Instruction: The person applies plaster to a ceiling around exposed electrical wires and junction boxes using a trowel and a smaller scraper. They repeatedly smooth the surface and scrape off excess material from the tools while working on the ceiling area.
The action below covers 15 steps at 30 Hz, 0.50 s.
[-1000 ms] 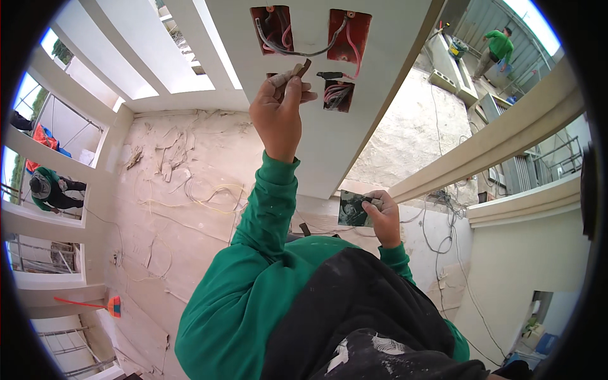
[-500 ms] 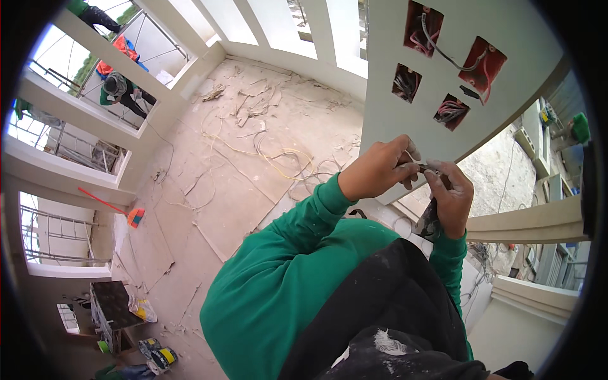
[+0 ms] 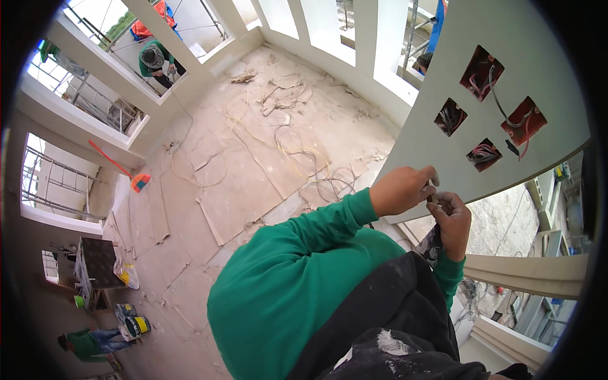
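Note:
My left hand (image 3: 405, 189) is closed, fingertips pinched close to those of my right hand (image 3: 451, 221); what it grips is too small to name. My right hand is closed on a dark piece (image 3: 429, 247), mostly hidden below its fingers, and a small brown bit shows at its fingertips. Beyond my hands is a white panel (image 3: 424, 171) with red recessed boxes: top (image 3: 475, 75), left (image 3: 451, 117), right (image 3: 519, 123) and bottom (image 3: 482, 155). Wires hang in them, and a grey cable loops from the top box to the right one.
Cables (image 3: 297, 158) and torn sheeting (image 3: 215, 215) cover the floor. A broom (image 3: 140, 182) leans at the left wall, near a dark table (image 3: 95, 266) and buckets (image 3: 133, 323). Co-workers are outside the openings (image 3: 155, 63) and at lower left (image 3: 88, 345). A ledge (image 3: 525, 269) runs right.
The view has swung left, shifting the panel rightward. My left hand has come down from beside the boxes to meet my right hand, which has turned, so its dark piece is mostly hidden.

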Each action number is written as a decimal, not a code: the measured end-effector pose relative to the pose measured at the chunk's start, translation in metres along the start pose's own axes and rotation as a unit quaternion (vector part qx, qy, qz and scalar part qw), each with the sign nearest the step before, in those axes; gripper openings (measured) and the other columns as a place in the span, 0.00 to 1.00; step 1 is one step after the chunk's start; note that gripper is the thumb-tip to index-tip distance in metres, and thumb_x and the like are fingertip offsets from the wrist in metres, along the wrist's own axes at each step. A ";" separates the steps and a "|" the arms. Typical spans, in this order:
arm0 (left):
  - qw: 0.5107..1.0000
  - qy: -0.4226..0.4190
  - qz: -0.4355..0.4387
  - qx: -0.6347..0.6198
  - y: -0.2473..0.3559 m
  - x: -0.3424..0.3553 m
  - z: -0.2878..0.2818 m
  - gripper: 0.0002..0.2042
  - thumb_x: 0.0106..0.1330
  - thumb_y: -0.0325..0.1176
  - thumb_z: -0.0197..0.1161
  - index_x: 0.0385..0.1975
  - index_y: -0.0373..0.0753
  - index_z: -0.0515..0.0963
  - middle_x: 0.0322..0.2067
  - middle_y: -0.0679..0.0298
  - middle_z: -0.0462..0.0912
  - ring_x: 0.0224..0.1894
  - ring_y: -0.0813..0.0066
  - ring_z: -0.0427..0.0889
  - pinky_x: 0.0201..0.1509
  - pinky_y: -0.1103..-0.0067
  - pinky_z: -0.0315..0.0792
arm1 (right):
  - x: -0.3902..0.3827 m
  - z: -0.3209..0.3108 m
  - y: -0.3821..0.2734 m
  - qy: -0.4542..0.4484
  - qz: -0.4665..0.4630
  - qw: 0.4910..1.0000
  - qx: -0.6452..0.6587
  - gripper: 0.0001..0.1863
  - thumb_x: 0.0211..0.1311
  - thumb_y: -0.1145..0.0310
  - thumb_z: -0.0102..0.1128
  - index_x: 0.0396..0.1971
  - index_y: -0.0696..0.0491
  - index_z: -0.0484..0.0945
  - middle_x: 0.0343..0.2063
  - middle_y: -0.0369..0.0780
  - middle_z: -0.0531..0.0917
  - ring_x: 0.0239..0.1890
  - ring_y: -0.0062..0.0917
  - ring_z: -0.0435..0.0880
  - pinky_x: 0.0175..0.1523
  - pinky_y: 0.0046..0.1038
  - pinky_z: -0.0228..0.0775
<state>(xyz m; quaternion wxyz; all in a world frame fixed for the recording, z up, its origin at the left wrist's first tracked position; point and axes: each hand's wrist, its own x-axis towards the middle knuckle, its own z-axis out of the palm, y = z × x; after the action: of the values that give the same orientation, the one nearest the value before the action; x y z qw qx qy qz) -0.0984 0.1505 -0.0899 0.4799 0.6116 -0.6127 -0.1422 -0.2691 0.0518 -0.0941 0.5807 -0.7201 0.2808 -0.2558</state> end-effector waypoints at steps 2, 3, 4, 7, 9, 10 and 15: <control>1.000 0.002 -0.010 -0.025 0.004 0.003 0.002 0.12 0.65 0.30 0.64 0.45 0.35 0.73 0.25 0.54 0.82 0.28 0.56 0.83 0.35 0.69 0.76 | 0.000 -0.002 0.003 0.022 0.025 0.999 0.008 0.10 0.59 0.78 0.67 0.40 0.61 0.79 0.29 0.36 0.84 0.28 0.12 0.77 0.33 0.15 0.66; 0.999 0.004 -0.014 -0.040 0.006 0.005 0.004 0.13 0.65 0.29 0.65 0.46 0.35 0.73 0.25 0.55 0.82 0.28 0.59 0.83 0.35 0.70 0.76 | 0.000 -0.004 0.003 0.034 0.038 0.999 0.009 0.09 0.59 0.77 0.67 0.38 0.61 0.79 0.29 0.36 0.84 0.27 0.12 0.76 0.32 0.15 0.65; 0.996 0.009 -0.029 -0.083 0.005 0.007 0.005 0.13 0.64 0.29 0.66 0.46 0.35 0.75 0.25 0.57 0.82 0.28 0.63 0.82 0.34 0.72 0.75 | -0.001 -0.005 0.003 0.048 0.043 0.997 0.042 0.08 0.59 0.77 0.66 0.38 0.61 0.79 0.28 0.36 0.84 0.26 0.12 0.75 0.31 0.15 0.64; 0.979 0.026 -0.061 -0.190 0.002 0.008 0.014 0.12 0.63 0.29 0.69 0.44 0.34 0.78 0.27 0.62 0.82 0.28 0.75 0.79 0.34 0.76 0.74 | -0.004 -0.004 0.002 0.067 0.054 0.988 0.128 0.08 0.60 0.77 0.66 0.37 0.61 0.78 0.27 0.37 0.83 0.22 0.11 0.72 0.27 0.14 0.61; 0.972 0.037 -0.063 -0.225 -0.006 0.007 0.024 0.11 0.62 0.29 0.70 0.41 0.33 0.81 0.28 0.66 0.81 0.29 0.80 0.78 0.34 0.80 0.72 | -0.006 -0.003 0.002 0.048 0.053 0.982 0.176 0.08 0.60 0.76 0.66 0.37 0.61 0.77 0.26 0.37 0.82 0.19 0.10 0.70 0.23 0.13 0.59; 0.965 0.033 -0.047 -0.256 -0.011 0.006 0.029 0.10 0.63 0.30 0.70 0.40 0.33 0.81 0.29 0.66 0.81 0.30 0.80 0.78 0.34 0.80 0.72 | -0.006 -0.005 0.007 0.032 0.053 0.978 0.200 0.10 0.60 0.76 0.67 0.39 0.60 0.77 0.26 0.37 0.82 0.18 0.10 0.70 0.22 0.12 0.58; 0.941 -0.034 -0.054 -0.334 -0.012 0.006 0.029 0.10 0.62 0.30 0.71 0.38 0.32 0.82 0.29 0.67 0.82 0.30 0.81 0.78 0.33 0.83 0.73 | -0.009 -0.010 0.028 -0.025 0.065 0.946 0.316 0.16 0.60 0.74 0.68 0.46 0.58 0.74 0.26 0.38 0.81 0.14 0.09 0.68 0.17 0.11 0.54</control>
<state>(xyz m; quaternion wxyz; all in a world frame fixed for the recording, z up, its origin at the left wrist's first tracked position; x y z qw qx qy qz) -0.1120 0.1305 -0.1114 0.6267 0.4431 -0.5126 -0.3849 -0.2855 0.0462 -0.1197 0.8005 -0.4860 0.2174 -0.2753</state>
